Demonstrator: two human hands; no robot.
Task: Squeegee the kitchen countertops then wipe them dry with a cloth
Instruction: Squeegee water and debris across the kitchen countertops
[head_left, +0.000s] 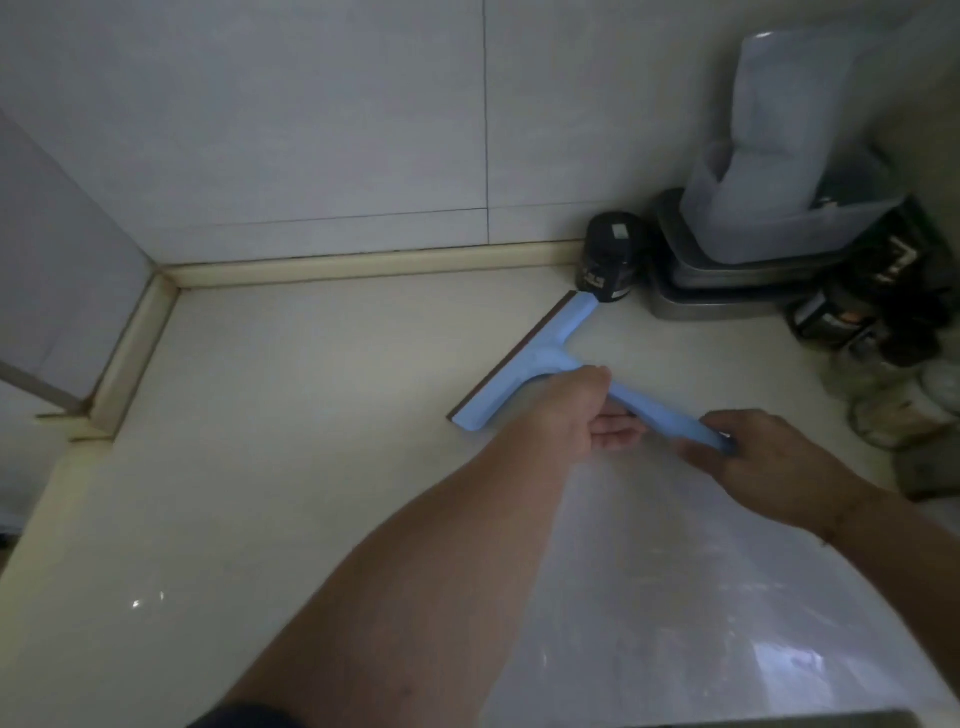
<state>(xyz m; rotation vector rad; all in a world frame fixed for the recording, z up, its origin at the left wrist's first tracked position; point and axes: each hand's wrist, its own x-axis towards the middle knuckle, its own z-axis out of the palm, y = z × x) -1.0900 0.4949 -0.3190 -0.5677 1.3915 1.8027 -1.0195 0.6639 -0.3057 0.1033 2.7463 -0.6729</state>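
Note:
A light blue squeegee (540, 358) with a dark rubber blade lies on the pale countertop (291, 415), its blade running diagonally from near the back wall toward me. My left hand (576, 410) grips the handle close to the blade head. The far end of the handle is held by my right hand (763, 457), fingers curled around it. No cloth is in view.
A dark jar (608, 260) stands at the back by the blade's upper tip. Stacked metal trays (727, 280) carry a clear plastic container (779, 171) at the right rear. Dark packets and jars (872, 312) crowd the right edge. A raised beige lip (363, 265) borders the counter.

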